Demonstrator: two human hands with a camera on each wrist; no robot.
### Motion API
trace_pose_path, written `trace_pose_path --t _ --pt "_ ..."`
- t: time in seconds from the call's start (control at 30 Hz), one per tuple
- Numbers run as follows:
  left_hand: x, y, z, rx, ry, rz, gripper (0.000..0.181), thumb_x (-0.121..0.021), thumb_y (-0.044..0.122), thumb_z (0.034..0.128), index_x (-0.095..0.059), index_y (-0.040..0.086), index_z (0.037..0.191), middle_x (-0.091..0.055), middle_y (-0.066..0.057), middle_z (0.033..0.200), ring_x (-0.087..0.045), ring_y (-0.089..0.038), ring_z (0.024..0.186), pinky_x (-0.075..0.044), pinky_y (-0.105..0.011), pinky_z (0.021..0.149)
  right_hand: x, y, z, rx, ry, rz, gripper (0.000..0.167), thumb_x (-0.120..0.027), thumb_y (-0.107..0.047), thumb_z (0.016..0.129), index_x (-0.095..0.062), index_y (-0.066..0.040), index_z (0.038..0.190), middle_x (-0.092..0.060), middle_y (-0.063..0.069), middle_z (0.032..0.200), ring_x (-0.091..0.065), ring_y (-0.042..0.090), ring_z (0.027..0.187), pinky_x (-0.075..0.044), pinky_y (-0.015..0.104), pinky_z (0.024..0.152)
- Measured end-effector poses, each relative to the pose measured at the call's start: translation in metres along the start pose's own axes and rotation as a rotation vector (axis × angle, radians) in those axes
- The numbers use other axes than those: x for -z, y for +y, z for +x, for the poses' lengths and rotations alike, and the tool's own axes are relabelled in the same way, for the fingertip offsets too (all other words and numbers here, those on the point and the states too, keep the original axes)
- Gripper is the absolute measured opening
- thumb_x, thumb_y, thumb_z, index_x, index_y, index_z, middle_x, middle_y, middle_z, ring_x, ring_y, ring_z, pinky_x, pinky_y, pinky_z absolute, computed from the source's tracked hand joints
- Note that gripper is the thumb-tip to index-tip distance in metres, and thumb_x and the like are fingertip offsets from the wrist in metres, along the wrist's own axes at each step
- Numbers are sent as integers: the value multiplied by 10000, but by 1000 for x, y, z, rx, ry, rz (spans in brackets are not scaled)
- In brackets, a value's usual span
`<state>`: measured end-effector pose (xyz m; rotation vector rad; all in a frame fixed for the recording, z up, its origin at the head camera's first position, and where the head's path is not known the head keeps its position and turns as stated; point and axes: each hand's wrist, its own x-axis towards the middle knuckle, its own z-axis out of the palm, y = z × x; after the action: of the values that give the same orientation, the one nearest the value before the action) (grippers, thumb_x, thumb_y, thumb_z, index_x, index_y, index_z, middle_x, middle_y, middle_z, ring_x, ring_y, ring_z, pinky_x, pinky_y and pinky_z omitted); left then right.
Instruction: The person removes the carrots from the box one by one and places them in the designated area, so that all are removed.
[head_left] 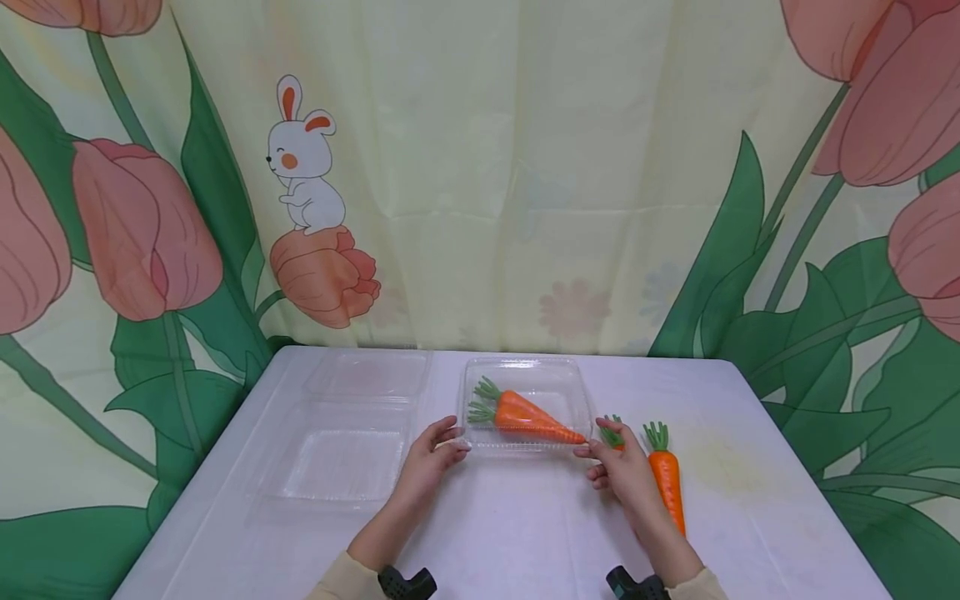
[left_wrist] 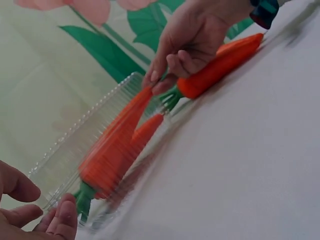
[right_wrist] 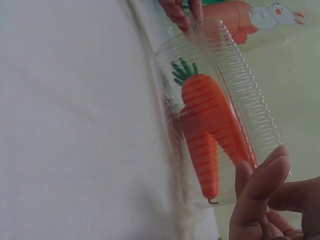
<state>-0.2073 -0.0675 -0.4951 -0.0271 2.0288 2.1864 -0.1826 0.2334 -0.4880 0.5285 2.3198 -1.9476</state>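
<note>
A clear plastic box stands at the middle back of the table with two orange carrots inside, green tops to the left. At its front left corner my left hand pinches the rim between thumb and fingers. My right hand pinches the front right corner, close to the tip of the upper carrot. Beside my right wrist lies a loose carrot. Another carrot's green top shows behind that hand, its body mostly hidden.
An opened clear plastic container with its lid folded back lies on the left of the white-covered table. Behind the table hangs a curtain printed with tulips and a rabbit.
</note>
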Motion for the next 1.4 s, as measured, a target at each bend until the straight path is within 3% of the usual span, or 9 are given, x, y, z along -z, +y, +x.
trace_pose_path --t 0.27,0.4,0.5,0.6,0.73,0.93,1.17,1.4 --pt "-7 -2 -5 -64 56 81 534 -497 -2 974 -431 -113 1492 -558 -303 1389 -687 -181 986 -588 -298 922 -1 1 -2 22 2 13 525 -554 -200 1071 -331 -31 1516 -774 134 1085 -651 244 656 -583 265 617" --pt "-6 -3 -3 -27 65 -12 512 -495 -4 968 -432 -111 1465 -547 -304 1391 -678 -155 941 -588 -263 878 -2 2 -2 12 3 26 501 -540 -188 1074 -340 -8 1496 -775 130 1065 -645 215 640 -584 262 615" --pt "-5 -5 -1 40 68 -139 474 -501 -15 968 -418 -103 1426 -550 -281 1350 -652 -143 914 -573 -243 843 -2 2 0 -3 -9 45 468 -523 -173 1076 -347 3 1473 -772 133 1062 -640 189 631 -584 252 621" --pt "-3 -8 1 92 62 -202 453 -541 -10 985 -405 -83 1411 -568 -218 1262 -637 -145 916 -563 -249 839 -2 4 1 -14 -24 59 461 -516 -170 1078 -340 6 1466 -770 131 1066 -646 184 641 -587 244 635" --pt "-1 -10 2 114 67 -196 482 -626 4 974 -430 -48 1412 -596 -112 1125 -642 -148 925 -567 -258 855 -2 5 2 -12 -24 67 472 -526 -177 1079 -342 12 1470 -771 129 1060 -667 189 661 -596 247 650" --pt "1 -12 3 100 73 -191 506 -668 -34 939 -496 -55 1414 -626 -62 1008 -649 -142 905 -572 -258 857 -2 4 -1 12 2 75 485 -555 -199 1074 -375 13 1472 -775 132 1055 -732 225 722 -608 247 678" --pt "2 -11 -1 93 58 -233 515 -659 -81 926 -489 -127 1410 -634 -38 963 -651 -121 881 -579 -245 841 -2 2 -2 2 35 72 449 -532 -228 1085 -419 17 1444 -772 118 1033 -753 199 770 -611 241 710" --pt "0 -8 -7 115 87 -222 501 -680 -71 923 -522 -107 1398 -632 -54 1022 -625 -122 920 -579 -223 831 -1 4 -1 -13 32 33 420 -497 -250 1099 -479 54 1389 -774 116 1020 -757 166 780 -604 223 707"
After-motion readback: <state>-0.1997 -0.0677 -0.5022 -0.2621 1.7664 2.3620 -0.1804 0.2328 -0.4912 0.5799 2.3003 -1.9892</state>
